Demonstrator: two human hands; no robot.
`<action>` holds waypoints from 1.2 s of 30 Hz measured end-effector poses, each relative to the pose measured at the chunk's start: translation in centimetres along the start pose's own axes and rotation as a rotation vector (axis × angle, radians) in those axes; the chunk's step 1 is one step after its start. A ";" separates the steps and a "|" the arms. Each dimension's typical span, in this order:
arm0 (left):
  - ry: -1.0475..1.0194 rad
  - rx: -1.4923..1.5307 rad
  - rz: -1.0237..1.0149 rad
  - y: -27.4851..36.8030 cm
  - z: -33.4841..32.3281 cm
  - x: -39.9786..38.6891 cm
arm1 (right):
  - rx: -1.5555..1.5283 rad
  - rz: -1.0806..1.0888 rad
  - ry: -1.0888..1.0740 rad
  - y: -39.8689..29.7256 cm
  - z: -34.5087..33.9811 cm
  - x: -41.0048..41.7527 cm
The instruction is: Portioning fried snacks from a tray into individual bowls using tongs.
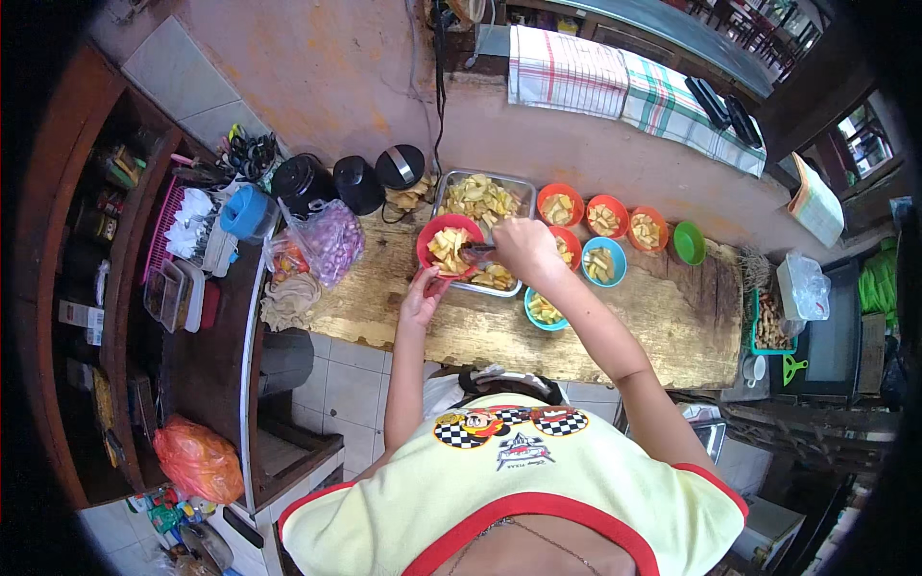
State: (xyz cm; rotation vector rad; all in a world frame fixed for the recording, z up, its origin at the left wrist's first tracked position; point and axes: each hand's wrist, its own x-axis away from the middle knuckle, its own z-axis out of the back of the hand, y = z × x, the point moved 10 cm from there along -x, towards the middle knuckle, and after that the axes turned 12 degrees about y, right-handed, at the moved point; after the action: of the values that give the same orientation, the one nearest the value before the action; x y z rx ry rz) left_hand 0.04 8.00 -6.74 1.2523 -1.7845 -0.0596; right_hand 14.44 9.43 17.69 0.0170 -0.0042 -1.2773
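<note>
My left hand (423, 299) grips the rim of a red plastic bowl (425, 252) and tilts it over a metal tray (490, 290). Pale-yellow chopped pieces (448, 248), perhaps fruit or potato, lie in the bowl. My right hand (524, 248) holds a dark utensil (477, 252), its tip among these pieces; its exact kind is hidden by my fingers. More chopped pieces (479, 198) fill the tray. To the right stand several filled bowls, among them an orange-red bowl (560, 222) and a blue bowl (621, 270). Another blue bowl (547, 326) sits under my right forearm.
All this stands on a worn wooden table (670, 338) against the wall. A green bowl (689, 243) is at the far right. Toward the left are a bag of shallots (338, 245), black lidded containers (302, 183) and a crumpled cloth (290, 301). Checked towels (569, 72) hang above.
</note>
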 end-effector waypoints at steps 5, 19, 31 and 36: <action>-0.051 0.075 0.062 0.2 -0.6 0.5 | -0.227 -0.131 0.197 2.4 1.9 2.0; -0.066 -0.106 0.151 -3.1 -1.9 -0.3 | -1.228 -0.578 0.201 4.6 -11.5 9.9; -0.276 -0.387 0.356 -13.3 -10.4 4.1 | -1.377 -1.253 0.647 14.3 -13.8 25.4; -0.351 -0.458 0.418 -20.6 -15.1 7.6 | -1.402 -1.462 0.817 19.3 -15.6 32.2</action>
State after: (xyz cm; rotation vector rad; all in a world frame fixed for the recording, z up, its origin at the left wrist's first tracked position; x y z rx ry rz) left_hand 24.94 -1.12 -3.64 0.5521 -2.1441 -0.4454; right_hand 42.41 -15.61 2.21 -0.7898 1.8915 -2.3258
